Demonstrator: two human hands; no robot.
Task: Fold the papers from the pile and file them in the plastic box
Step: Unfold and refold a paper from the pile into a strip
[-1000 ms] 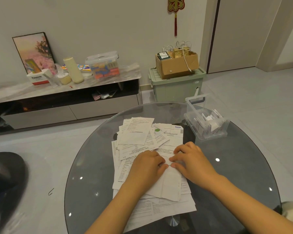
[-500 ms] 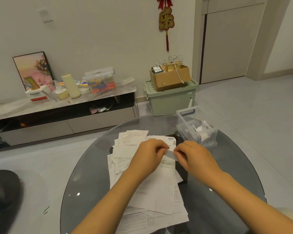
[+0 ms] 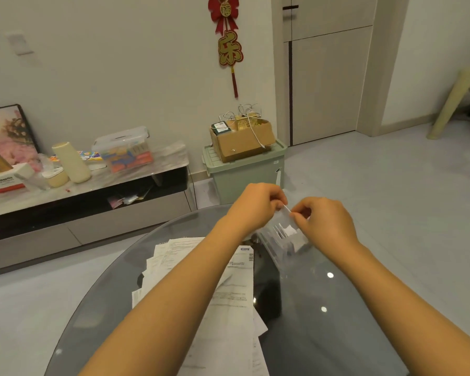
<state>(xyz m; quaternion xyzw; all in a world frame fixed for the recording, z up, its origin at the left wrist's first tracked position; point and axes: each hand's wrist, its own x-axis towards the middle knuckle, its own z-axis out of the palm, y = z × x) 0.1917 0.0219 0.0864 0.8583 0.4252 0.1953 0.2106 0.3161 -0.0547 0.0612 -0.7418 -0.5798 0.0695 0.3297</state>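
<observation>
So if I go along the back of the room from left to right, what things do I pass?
Framed picture → cream bottle → clear lidded tub → cardboard box on the green bin → door → pale chair leg.

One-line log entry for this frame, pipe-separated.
stage: filing | left hand: pinches folded paper | right hand: pinches same paper | position: above plastic box | pile: on table

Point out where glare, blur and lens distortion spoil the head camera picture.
Head view: bright ceiling-light spots glare on the dark glass table; the clear plastic box and the folded paper pinched between left hand and right hand smear with motion blur; the wide lens bows the door frame and stretches the forearms.
</observation>
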